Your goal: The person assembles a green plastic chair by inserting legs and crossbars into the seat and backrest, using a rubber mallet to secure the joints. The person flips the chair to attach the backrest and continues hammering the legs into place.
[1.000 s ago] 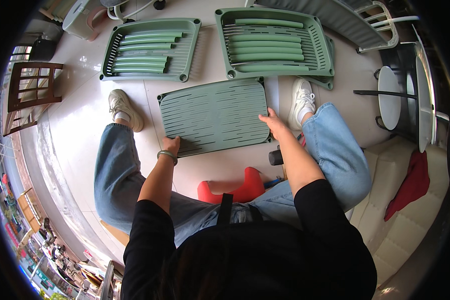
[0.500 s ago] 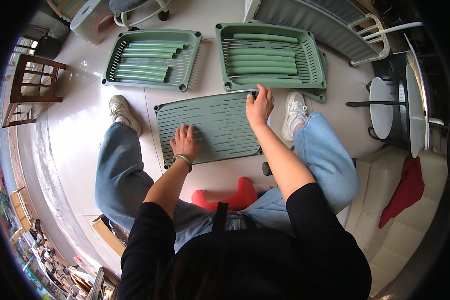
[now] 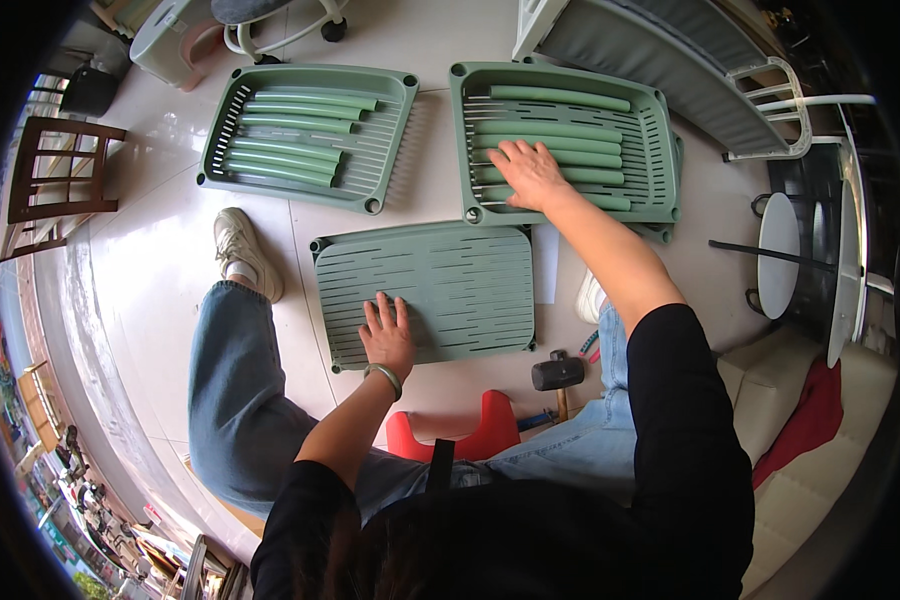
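A slotted green plastic tray (image 3: pixel 470 300) lies bottom-up on the floor between my feet. My left hand (image 3: pixel 388 340), with a bangle at its wrist, rests on it with fingers spread. Beyond it on the right is another green tray (image 3: pixel 660 150), open side up, with several green tubes (image 3: pixel 560 98) lying side by side in it. My right hand (image 3: pixel 530 175) is over the near tubes at that tray's left part, fingers stretched out and apart. Whether its fingertips touch a tube cannot be seen. At the far left stands a similar tray (image 3: pixel 380 185) with several tubes (image 3: pixel 285 160).
A black-headed mallet (image 3: pixel 557 372) lies by my right leg, beside a red seat (image 3: pixel 453 440). White paper (image 3: pixel 546 265) shows beside the overturned tray. A wooden chair (image 3: pixel 65 170) stands left, a grey folding frame (image 3: pixel 670 70) far right, and a cream sofa (image 3: pixel 820 490) near right.
My right hand has left the corner of the overturned tray and moved forward over the tubes in the right tray. My left hand stays on the overturned tray. The mallet has come into fuller view.
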Available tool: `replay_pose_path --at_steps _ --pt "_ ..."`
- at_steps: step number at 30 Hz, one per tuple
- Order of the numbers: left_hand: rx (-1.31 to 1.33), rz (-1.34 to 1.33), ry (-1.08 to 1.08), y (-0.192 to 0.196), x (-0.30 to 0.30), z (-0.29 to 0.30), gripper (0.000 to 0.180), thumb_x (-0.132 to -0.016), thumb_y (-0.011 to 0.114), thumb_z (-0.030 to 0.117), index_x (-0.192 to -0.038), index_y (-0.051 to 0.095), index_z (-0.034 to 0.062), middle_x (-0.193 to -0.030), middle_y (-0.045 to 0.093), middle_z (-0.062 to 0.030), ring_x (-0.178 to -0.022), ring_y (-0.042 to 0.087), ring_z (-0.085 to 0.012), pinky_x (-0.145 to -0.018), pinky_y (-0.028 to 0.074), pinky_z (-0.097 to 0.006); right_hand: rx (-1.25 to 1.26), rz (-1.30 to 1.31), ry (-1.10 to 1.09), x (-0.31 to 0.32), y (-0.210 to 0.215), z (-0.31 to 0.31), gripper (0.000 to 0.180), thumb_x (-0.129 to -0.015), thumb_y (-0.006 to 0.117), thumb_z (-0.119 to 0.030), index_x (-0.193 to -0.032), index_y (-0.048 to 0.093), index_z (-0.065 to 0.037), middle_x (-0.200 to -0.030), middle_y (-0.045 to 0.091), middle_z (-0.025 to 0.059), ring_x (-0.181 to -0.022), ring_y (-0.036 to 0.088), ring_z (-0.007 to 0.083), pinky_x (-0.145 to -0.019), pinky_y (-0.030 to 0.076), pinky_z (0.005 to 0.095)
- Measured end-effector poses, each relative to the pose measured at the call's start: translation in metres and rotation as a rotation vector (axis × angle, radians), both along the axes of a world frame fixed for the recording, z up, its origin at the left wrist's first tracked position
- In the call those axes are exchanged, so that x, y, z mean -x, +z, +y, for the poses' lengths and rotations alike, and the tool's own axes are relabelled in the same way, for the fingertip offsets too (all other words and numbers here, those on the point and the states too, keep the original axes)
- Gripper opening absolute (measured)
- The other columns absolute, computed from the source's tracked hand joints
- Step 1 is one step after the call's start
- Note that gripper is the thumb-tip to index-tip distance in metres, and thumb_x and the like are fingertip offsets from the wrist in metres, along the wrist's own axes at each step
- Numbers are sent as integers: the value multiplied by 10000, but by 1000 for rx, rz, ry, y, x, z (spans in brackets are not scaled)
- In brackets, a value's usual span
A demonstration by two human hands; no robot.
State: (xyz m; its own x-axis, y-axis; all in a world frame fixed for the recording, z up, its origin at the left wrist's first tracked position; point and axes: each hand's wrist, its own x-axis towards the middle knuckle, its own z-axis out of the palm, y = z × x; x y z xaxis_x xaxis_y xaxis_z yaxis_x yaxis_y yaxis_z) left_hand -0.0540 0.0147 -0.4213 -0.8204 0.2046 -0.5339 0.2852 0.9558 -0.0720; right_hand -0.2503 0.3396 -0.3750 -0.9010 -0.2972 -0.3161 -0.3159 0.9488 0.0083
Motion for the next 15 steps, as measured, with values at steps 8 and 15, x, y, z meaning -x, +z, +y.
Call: replay_pose_path --at_steps 8,15 --pt "-28 91 -16 -5 -2 4 786 -774 679 183 -1460 310 75 -1538 220 -209 -1385 248 -436 -1021 339 -505 -58 -66 -169 10 -14 20 963 -619 815 -158 -1449 328 -121 -1233 503 113 -1162 489 282 -972 388 410" --pt "-177 23 105 15 7 10 708 -792 661 184 -1418 355 62 -1504 274 -216 -1384 260 -412 -1041 296 -542 -8 165 -153 5 -12 37 662 -673 700 -32 -1287 463 -111 -1075 580 132 -1025 560 309 -877 429 425"
